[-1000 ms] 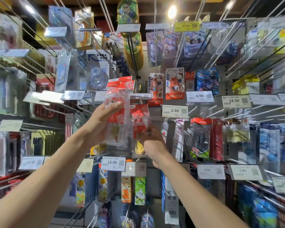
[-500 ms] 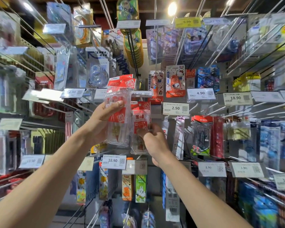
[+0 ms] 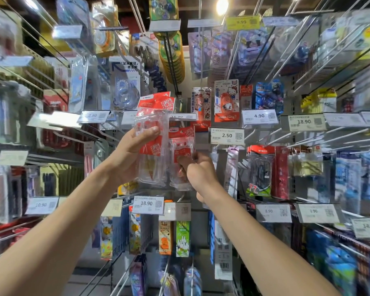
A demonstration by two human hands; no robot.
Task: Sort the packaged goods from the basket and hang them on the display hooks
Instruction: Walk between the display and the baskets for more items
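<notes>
left hand (image 3: 135,154) pack (image 3: 152,144) left of right hand (image 3: 198,171) pack (image 3: 182,159), before hooks (image 3: 107,135)

Bright ceiling lamp (image 3: 222,5) glare overhead, sharp centre, blurred stretched edges.

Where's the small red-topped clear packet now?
Head view, centre: the right hand pinches the small clear plastic packet with red header, just right of the larger packet held by the left hand.

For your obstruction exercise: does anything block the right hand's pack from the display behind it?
Nothing visible: the right hand pinches the small pack directly below the 16.90 tag; the packs in the left hand sit beside it.
</notes>
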